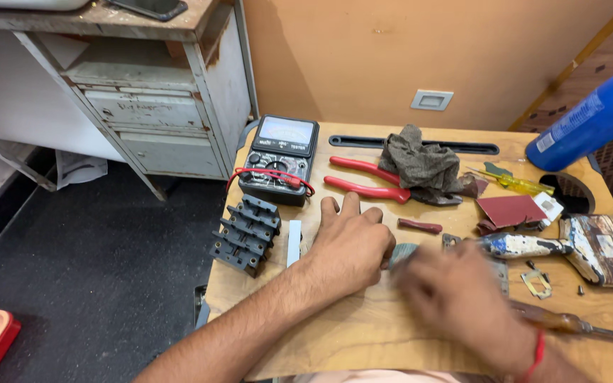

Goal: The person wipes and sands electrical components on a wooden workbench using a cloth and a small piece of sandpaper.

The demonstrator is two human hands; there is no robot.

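Small grey piece (402, 253) on wooden table (363, 333), between both hands, mostly hidden. Left hand (349, 245) flat on table, fingers loosely curled, thumb side touching piece. Right hand (455, 294) motion-blurred beside piece; grip cannot be told. Red-handled pliers (367, 181) beyond left hand. Analog multimeter (282, 157) and black terminal block (247, 234) at table's left edge.

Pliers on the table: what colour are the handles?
Red, seen in the head view: pliers.

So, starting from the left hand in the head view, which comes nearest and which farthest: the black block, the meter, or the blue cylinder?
From the left hand:
1. Black block, just to its left.
2. Meter, behind it, toward the wall.
3. Blue cylinder, far right corner.
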